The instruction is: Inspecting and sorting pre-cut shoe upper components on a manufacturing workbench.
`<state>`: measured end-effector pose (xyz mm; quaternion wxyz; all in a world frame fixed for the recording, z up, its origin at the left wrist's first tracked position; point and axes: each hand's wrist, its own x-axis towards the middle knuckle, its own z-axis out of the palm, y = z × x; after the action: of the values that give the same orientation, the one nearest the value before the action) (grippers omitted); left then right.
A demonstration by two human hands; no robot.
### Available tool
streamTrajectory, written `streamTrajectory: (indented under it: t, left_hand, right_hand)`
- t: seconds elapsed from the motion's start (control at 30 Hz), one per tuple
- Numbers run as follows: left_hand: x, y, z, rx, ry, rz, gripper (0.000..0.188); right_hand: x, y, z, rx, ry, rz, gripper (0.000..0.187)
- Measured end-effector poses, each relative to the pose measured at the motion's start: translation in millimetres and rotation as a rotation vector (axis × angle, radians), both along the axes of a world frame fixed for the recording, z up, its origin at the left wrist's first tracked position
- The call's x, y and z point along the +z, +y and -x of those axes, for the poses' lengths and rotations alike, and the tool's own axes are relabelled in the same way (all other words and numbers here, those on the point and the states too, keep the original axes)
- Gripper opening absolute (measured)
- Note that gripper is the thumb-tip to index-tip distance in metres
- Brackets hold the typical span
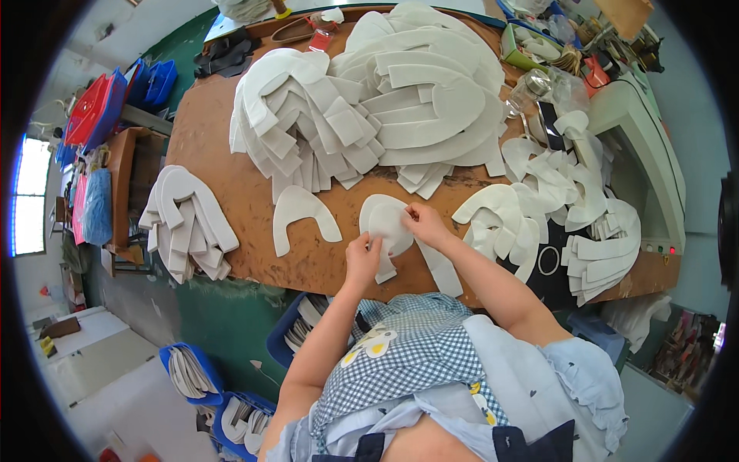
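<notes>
In front of me, a white U-shaped sheet piece lies on the brown tabletop. Above its curve, a smaller rounded white piece is pinched between my two hands. My left hand grips its lower left edge with closed fingers. At the upper right edge, my right hand pinches it too. Just left of my hands lies a single U-shaped piece. To the right, several thin curved white pieces overlap one another.
Tall heaps of white U-shaped pieces fill the back of the table. A smaller stack sits at left, another at right. A beige machine stands at the right edge. Blue bins with white pieces are below left.
</notes>
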<state>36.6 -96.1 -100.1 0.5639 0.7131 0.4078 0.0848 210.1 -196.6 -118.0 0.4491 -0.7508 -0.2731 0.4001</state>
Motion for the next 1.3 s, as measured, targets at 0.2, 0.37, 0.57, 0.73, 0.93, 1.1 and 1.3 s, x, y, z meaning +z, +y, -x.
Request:
streamTrajectory:
  t: [0.2, 0.37, 0.57, 0.73, 0.93, 1.1, 1.3]
  left_hand:
    - [-16.9, 9.1, -13.7, 0.275, -0.081, 0.266, 0.02]
    - [-46.4, 24.9, -10.8, 0.263, 0.093, 0.02, 0.024]
    - [-42.7, 24.6, -15.7, 0.278, 0.109, -0.013, 0.027]
    - [-38.9, 27.1, -15.5, 0.273, 0.139, -0.064, 0.027]
    - [-37.8, 28.1, -16.9, 0.255, 0.147, -0.098, 0.028]
    - [-36.6, 25.8, -11.4, 0.232, 0.165, -0.093, 0.027]
    - [-28.7, 13.8, 16.9, 0.165, 0.233, 0.27, 0.025]
  right_hand:
    - [-14.1, 22.9, -15.3, -0.047, -0.24, 0.062, 0.023]
    - [-13.0, 39.6, -16.5, 0.001, -0.295, 0.109, 0.023]
    - [-13.9, 35.2, -12.7, -0.032, -0.357, 0.154, 0.026]
    - [-5.9, 38.8, -10.9, -0.039, -0.305, 0.197, 0.023]
    - [-8.6, 40.9, -8.2, -0.032, -0.394, 0.224, 0.021]
    - [-10.5, 46.9, -6.7, 0.011, -0.455, 0.282, 0.023]
    - [-9.2, 47.9, -7.6, 0.034, -0.459, 0.343, 0.019]
